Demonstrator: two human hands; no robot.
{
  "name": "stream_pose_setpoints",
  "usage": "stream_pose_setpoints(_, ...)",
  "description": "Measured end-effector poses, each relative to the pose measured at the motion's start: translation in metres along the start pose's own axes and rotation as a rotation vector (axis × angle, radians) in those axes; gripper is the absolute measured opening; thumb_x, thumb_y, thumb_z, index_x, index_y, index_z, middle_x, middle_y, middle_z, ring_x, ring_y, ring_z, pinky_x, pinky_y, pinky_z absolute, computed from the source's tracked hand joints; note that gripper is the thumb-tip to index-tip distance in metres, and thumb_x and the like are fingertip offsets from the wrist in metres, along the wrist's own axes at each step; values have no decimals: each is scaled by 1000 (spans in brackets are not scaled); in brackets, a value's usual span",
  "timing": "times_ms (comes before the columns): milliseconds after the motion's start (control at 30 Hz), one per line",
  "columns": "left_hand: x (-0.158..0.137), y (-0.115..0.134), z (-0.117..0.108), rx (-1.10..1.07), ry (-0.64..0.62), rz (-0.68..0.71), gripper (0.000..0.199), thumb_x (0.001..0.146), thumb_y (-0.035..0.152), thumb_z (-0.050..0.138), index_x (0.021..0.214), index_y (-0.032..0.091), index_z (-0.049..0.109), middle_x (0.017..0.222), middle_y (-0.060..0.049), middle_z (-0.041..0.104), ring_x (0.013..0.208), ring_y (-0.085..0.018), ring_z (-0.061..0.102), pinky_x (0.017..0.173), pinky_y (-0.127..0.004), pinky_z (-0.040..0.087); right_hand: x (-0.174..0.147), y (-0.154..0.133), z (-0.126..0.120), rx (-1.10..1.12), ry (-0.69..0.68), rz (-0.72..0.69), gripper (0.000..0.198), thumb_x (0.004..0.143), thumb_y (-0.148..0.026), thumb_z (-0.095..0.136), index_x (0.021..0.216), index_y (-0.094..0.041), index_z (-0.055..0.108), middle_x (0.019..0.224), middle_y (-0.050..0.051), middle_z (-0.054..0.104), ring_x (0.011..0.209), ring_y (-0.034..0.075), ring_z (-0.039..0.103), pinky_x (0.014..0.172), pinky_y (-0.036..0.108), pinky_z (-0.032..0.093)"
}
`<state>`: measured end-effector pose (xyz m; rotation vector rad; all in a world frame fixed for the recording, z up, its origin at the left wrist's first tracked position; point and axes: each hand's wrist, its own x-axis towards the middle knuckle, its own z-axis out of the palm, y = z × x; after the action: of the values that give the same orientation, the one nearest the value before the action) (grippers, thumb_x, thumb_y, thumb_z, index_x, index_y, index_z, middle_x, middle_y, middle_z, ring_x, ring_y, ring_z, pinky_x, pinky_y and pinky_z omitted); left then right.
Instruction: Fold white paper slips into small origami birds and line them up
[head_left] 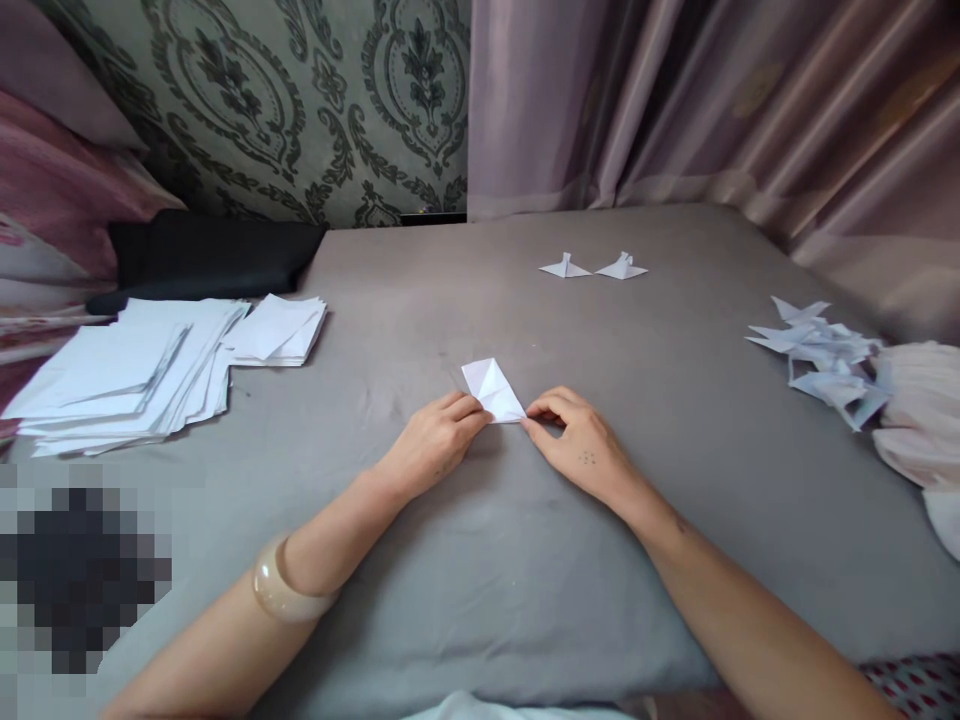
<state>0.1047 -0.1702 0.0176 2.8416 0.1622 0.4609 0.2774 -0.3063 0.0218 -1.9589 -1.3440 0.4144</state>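
Observation:
A small folded sheet of white paper (493,385) lies at the middle of the grey cloth surface, its creases showing as lighter and darker facets. My left hand (448,432) is closed on its lower left corner, fingertips pressed together on the paper. With thumb and forefinger, my right hand (574,432) pinches the lower right corner. The parts of the paper beneath the left fingertips are hidden. A pale bangle (281,585) sits on my left forearm.
Stacks of white paper sheets (202,350) and smaller squares (281,328) lie at the left, before a black folded cloth (217,255). Two folded paper figures (566,267) stand at the back. More paper figures (821,350) are heaped at the right, beside pale fabric (922,400).

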Motion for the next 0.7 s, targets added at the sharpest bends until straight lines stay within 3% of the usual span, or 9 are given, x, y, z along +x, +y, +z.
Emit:
stream_pose_setpoints(267, -1, 0, 1, -4, -14, -24, 27, 97, 15, 38, 109, 13, 62, 92, -9, 64, 88, -18, 57, 78, -30, 52, 5, 1, -1, -1, -71, -114, 13, 90, -18, 49, 84, -21, 60, 94, 3, 61, 88, 16, 59, 79, 29, 47)
stream_pose_setpoints(467, 0, -1, 1, -15, -12, -12, 28, 97, 17, 37, 107, 13, 63, 91, -9, 63, 89, -18, 57, 78, -30, 51, 4, 3, -6, -314, -99, -330, 21, 94, -14, 39, 92, -20, 58, 95, 7, 62, 85, 19, 56, 78, 34, 43)
stream_pose_setpoints(567, 0, -2, 1, -28, -14, -14, 28, 97, 17, 37, 107, 14, 63, 92, -9, 64, 89, -18, 56, 79, -30, 51, 4, 5, -10, -331, -125, -331, 21, 94, -14, 38, 92, -20, 58, 96, 7, 61, 87, 19, 56, 79, 33, 44)
stream_pose_setpoints(700, -1, -3, 1, -28, -32, 8, 31, 98, 17, 35, 112, 16, 62, 100, -10, 63, 94, -18, 56, 83, -32, 50, 6, 9, -14, -179, -144, -273, 17, 92, -14, 42, 91, -21, 58, 99, 6, 60, 89, 17, 57, 81, 32, 46)
